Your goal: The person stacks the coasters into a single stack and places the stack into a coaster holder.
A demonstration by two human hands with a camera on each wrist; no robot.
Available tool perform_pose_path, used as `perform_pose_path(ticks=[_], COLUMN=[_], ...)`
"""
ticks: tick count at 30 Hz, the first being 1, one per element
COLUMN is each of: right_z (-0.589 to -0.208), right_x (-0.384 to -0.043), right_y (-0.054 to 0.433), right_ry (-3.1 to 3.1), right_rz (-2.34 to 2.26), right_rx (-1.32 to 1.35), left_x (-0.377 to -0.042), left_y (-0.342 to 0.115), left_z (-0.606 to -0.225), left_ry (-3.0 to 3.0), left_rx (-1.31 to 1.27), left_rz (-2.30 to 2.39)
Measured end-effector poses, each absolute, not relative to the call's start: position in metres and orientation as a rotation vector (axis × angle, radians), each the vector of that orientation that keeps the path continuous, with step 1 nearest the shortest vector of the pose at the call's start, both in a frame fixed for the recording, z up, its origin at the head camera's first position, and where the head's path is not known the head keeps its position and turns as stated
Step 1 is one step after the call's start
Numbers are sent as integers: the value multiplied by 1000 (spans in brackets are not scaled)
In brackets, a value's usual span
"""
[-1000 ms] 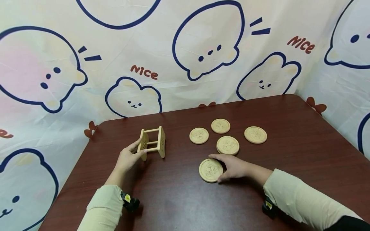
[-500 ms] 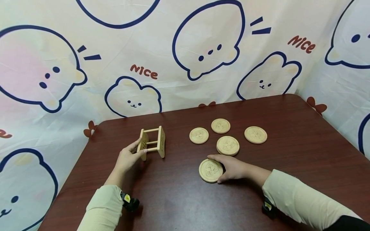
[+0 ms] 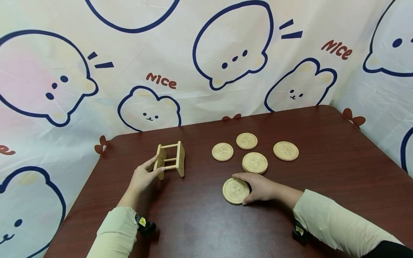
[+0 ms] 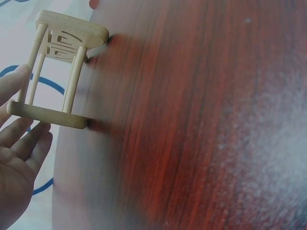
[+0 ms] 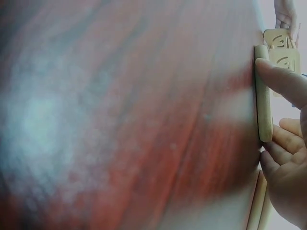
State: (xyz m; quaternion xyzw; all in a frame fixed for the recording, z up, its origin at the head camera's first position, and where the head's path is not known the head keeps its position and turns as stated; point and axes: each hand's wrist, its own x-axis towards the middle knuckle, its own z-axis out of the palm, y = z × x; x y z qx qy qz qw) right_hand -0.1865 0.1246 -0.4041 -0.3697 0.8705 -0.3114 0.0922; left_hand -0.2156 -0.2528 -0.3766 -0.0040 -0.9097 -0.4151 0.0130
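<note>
Wooden rack [image 3: 180, 160] upright on table [image 3: 193, 222]; left grip [image 3: 143, 178] part-closed, pinching rack's left side. Right grip [image 3: 262, 187], spread wide, holds 1 round coaster [image 3: 235, 191] by its edges, right of rack, nearer the person. Other coasters [image 3: 222, 152] also right of rack

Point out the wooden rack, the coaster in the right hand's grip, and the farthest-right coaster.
Wooden rack [image 3: 170, 159]: head view, on its middle crossbar.
Gripped coaster [image 3: 235, 191]: head view, centre of its patterned face.
Farthest-right coaster [image 3: 285, 151]: head view, centre of its patterned face.
</note>
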Motion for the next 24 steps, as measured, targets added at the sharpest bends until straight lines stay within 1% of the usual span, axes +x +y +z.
perform_pose_path(ticks=[24], right_z=[-403], right_x=[-183], right_y=[127], right_ry=[2620], right_rz=[-986], right_rx=[-1006], left_x=[-216], left_y=[-253], left_z=[-378], left_ry=[-2837], left_rx=[22], left_rz=[-1313])
